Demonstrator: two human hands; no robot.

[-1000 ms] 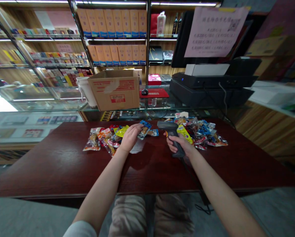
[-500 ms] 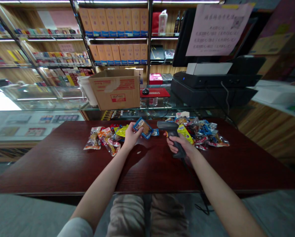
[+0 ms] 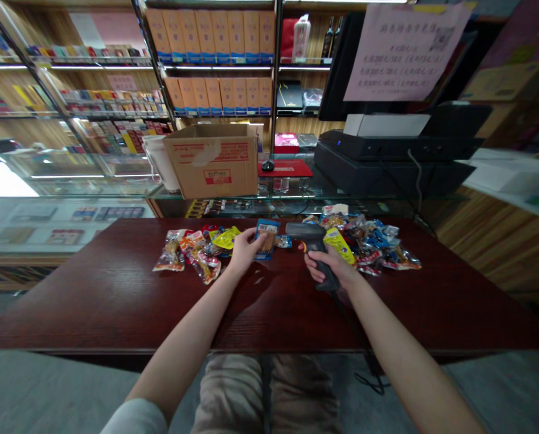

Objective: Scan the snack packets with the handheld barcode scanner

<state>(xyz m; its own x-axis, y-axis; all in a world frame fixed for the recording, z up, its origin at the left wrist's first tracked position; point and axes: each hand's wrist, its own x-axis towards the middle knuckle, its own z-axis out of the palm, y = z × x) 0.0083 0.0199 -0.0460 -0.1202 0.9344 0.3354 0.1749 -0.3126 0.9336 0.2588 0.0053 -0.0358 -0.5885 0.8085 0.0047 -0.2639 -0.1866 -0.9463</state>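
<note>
My left hand pinches a blue-edged vacuum-sealed snack packet by its lower left side, standing it up on the dark red wooden table. My right hand is wrapped around the grip of a black corded handheld barcode scanner, whose head points towards that packet from a short distance. To the left of my left hand lies a heap of sealed snack packets. A second heap lies just beyond my right hand, which touches a yellow packet.
A cardboard box and a black computer mouse stand on the glass counter behind the table. At the right are a black till unit and a pink paper notice. The scanner's cable hangs below the table's front edge. Stocked shelves fill the back.
My left hand has turned the blue packet upright and moved it slightly right, towards the scanner. My right hand and the scanner have stayed nearly still, and the view has tilted slightly.
</note>
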